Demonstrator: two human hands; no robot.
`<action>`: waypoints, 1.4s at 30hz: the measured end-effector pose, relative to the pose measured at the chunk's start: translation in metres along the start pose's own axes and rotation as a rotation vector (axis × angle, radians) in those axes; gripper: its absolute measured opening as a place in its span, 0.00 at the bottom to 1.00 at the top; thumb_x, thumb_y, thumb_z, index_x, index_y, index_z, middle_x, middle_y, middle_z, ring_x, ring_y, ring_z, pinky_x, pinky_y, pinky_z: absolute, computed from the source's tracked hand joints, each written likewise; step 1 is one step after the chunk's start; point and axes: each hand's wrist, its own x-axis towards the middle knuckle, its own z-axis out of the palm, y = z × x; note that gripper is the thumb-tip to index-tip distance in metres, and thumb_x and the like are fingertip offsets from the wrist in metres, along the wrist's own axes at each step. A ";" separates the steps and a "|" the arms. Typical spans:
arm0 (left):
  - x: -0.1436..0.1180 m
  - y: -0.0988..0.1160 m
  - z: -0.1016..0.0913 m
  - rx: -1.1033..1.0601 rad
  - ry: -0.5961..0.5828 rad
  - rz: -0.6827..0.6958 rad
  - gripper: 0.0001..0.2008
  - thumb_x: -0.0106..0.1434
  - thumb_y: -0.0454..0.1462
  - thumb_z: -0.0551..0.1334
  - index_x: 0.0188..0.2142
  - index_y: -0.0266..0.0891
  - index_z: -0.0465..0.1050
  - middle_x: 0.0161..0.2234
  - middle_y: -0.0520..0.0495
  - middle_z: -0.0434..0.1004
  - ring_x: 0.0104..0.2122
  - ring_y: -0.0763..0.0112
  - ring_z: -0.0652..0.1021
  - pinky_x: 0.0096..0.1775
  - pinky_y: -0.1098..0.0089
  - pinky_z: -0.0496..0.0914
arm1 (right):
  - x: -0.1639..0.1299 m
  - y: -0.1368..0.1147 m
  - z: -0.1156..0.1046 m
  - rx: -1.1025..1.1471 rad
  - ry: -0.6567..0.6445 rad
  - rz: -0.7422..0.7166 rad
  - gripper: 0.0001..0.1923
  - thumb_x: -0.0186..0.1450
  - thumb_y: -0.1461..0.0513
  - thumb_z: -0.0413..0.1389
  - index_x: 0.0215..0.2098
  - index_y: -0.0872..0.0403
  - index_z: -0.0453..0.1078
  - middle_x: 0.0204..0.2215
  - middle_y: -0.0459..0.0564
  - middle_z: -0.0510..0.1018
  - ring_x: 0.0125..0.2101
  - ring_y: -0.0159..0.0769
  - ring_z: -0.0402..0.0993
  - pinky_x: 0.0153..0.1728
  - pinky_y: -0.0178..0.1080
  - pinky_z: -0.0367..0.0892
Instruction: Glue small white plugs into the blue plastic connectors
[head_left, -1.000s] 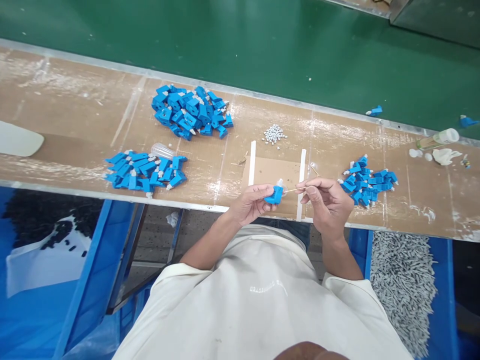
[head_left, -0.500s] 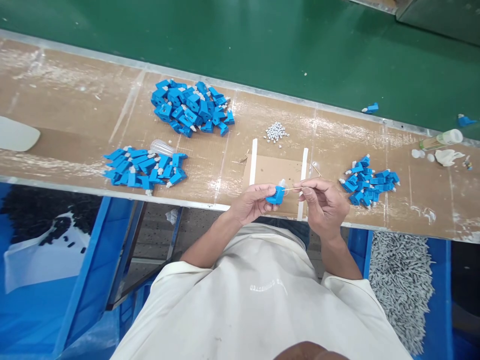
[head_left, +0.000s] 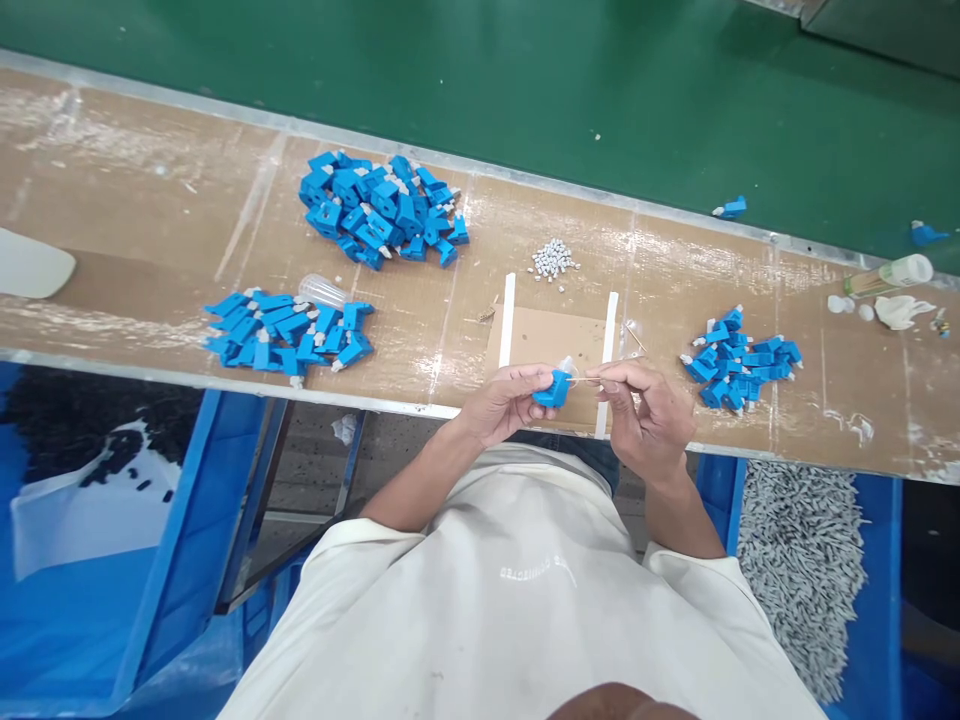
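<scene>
My left hand (head_left: 504, 405) grips a small blue plastic piece (head_left: 553, 390) between thumb and fingers, with a whitish tip (head_left: 566, 364) on its upper end. Across from it, my right hand (head_left: 651, 412) pinches a thin wooden toothpick (head_left: 583, 379). The toothpick's far end meets the blue piece's right side; whether it enters a hole is too small to tell. Both hands are above the near edge of a cardboard sheet (head_left: 555, 335) flanked by two white tape strips.
Blue pieces lie in a large heap (head_left: 382, 210), a left heap (head_left: 289, 330) and a right heap (head_left: 739, 360). Small grey-white bits (head_left: 553, 259) are piled beyond the sheet. A toothpick bottle (head_left: 889, 276) lies at right. Behind runs a green belt (head_left: 480, 90); a bin of grey pieces (head_left: 799, 570) stands below.
Both hands keep their grip and have hardly moved. Beyond the table, the green belt's blue pieces have shifted slightly left relative to the table. The whole view has shifted a little.
</scene>
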 end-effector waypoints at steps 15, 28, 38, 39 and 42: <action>-0.006 0.010 -0.016 -0.089 0.066 0.049 0.06 0.57 0.32 0.69 0.34 0.29 0.78 0.23 0.49 0.75 0.21 0.78 0.76 0.23 0.82 0.72 | -0.011 0.031 0.001 0.011 -0.035 0.304 0.09 0.71 0.57 0.57 0.41 0.49 0.79 0.36 0.51 0.79 0.35 0.38 0.77 0.32 0.40 0.74; -0.021 0.016 -0.056 -0.101 -0.003 0.209 0.15 0.51 0.38 0.75 0.34 0.30 0.78 0.28 0.47 0.74 0.23 0.78 0.73 0.23 0.79 0.71 | 0.097 0.157 -0.080 -0.722 -0.129 0.364 0.17 0.72 0.54 0.53 0.53 0.51 0.76 0.46 0.56 0.78 0.42 0.45 0.78 0.48 0.50 0.74; -0.018 0.007 -0.052 -0.092 0.010 0.242 0.16 0.49 0.39 0.76 0.30 0.31 0.75 0.27 0.45 0.73 0.25 0.74 0.74 0.24 0.77 0.70 | 0.204 0.248 -0.066 -0.985 -0.535 0.511 0.18 0.69 0.65 0.52 0.55 0.53 0.75 0.55 0.61 0.73 0.53 0.51 0.68 0.50 0.48 0.69; -0.018 0.007 -0.052 -0.096 0.024 0.238 0.16 0.49 0.39 0.77 0.30 0.31 0.75 0.27 0.44 0.73 0.25 0.74 0.74 0.24 0.77 0.70 | 0.203 0.249 -0.066 -0.979 -0.531 0.513 0.18 0.69 0.65 0.51 0.54 0.55 0.75 0.54 0.63 0.74 0.52 0.51 0.68 0.50 0.48 0.69; -0.019 0.008 -0.051 -0.115 0.058 0.233 0.16 0.48 0.38 0.76 0.30 0.31 0.75 0.28 0.45 0.73 0.25 0.74 0.73 0.24 0.76 0.70 | 0.188 0.249 -0.076 -0.940 -0.528 0.470 0.17 0.70 0.64 0.51 0.52 0.57 0.76 0.53 0.63 0.75 0.51 0.51 0.68 0.51 0.48 0.66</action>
